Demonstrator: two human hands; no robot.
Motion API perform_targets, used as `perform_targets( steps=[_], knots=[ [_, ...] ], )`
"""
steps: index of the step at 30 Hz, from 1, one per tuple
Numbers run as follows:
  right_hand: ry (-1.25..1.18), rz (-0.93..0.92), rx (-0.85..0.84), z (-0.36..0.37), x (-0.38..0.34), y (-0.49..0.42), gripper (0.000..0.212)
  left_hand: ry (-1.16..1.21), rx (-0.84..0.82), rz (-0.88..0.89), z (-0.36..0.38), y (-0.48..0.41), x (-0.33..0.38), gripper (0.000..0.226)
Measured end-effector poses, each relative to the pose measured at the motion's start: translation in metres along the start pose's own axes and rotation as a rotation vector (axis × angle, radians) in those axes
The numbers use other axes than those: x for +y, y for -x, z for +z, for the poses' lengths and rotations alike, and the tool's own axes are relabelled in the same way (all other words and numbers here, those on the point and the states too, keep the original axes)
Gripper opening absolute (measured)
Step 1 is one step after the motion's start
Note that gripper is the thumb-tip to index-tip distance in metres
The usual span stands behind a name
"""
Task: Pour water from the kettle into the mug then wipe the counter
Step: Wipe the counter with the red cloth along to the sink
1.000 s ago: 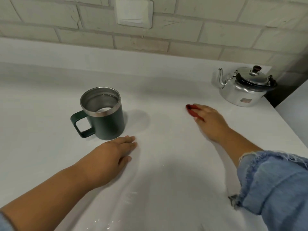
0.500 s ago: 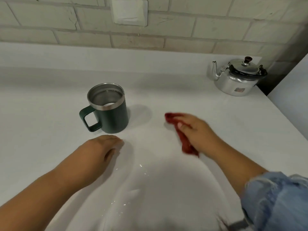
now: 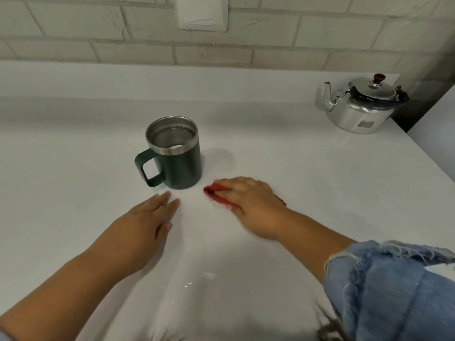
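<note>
Seemingly the pour is done: water appears in the dark green steel-lined mug (image 3: 182, 156), ctr-left; the shiny metal kettle (image 3: 362, 107) is parked upper right. Wiping is in hand, w/ droplets (image 3: 187, 284) at btm ctr left to do. A red cloth (image 3: 216, 194) is pressed down beside the mug by the right hand (image 3: 251, 205), fingers curled over it; the left hand (image 3: 145, 222) is laid flat, fingers straight. Kettle sticker: unreadable.

The right hand (image 3: 248, 203) covers most of the red cloth (image 3: 216, 194). The top edge crops the wall plate (image 3: 202, 13). The label (image 3: 366, 124) on the kettle (image 3: 362, 104) is unreadable.
</note>
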State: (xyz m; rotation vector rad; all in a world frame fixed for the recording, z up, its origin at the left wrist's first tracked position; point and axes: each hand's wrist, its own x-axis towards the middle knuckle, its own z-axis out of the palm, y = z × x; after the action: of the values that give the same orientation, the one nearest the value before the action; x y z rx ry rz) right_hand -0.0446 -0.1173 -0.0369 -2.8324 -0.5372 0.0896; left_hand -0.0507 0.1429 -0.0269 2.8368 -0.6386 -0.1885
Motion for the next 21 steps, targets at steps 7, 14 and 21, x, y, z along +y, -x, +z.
perform_targets(
  steps=[7,14,21],
  knots=[
    [-0.619,0.096,0.002,-0.037,-0.013,0.034,0.037,-0.007,-0.032,-0.004,-0.001,-0.003,-0.001,0.05],
    [-0.822,0.981,0.631,-0.092,0.135,0.111,0.027,-0.01,-0.062,-0.002,-0.002,-0.004,0.0,0.051],
    [0.023,1.032,0.225,-0.057,0.161,0.168,0.045,-0.021,-0.06,0.011,-0.004,-0.005,-0.001,0.051]
  ],
)
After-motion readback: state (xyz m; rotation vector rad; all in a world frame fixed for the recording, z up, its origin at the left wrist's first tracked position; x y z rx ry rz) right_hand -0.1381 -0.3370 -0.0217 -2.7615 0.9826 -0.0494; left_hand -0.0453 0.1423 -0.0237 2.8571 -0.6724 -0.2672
